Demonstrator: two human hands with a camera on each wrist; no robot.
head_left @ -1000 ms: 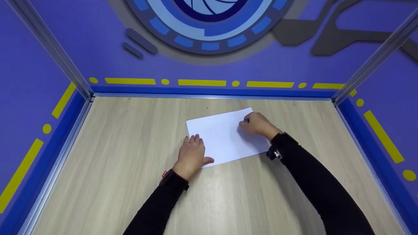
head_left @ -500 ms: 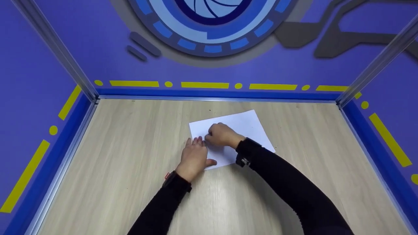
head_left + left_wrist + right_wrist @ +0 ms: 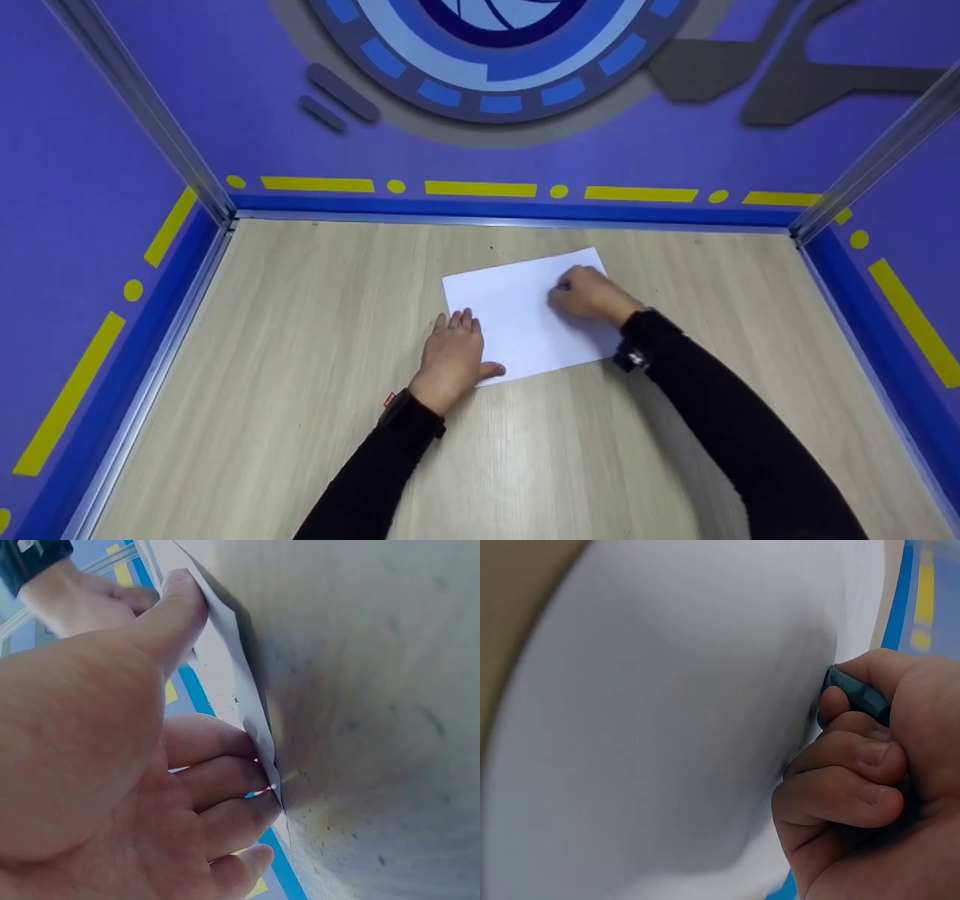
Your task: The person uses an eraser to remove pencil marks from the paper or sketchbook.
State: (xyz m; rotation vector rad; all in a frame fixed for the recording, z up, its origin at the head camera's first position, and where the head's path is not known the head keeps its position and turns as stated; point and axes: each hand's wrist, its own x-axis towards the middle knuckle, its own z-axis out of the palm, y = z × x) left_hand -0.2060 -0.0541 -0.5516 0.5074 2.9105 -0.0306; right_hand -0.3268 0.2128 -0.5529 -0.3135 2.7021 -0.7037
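Observation:
A white sheet of paper (image 3: 517, 322) lies at a slant on the wooden table. My left hand (image 3: 452, 352) rests on its left edge, fingers extended and thumb spread over the lower left corner. In the left wrist view, the fingers (image 3: 225, 772) of that hand meet the sheet's slightly raised edge. Over the paper's right part, my right hand (image 3: 587, 294) has its fingers curled. Seen in the right wrist view, it pinches a small dark teal object (image 3: 859, 696) between thumb and forefinger, against the paper; the rest of it is hidden in the palm, and I cannot tell its kind.
Wood-grain tabletop (image 3: 315, 375) surrounds the paper. A purple back wall (image 3: 420, 161) with yellow dashes stands behind it, and side panels (image 3: 67, 187) in metal frames flank both sides. Each wrist wears a black band (image 3: 651, 330).
My right hand swept left across the paper to beside my left hand, then back to the right side. The left hand has stayed on the paper's left edge.

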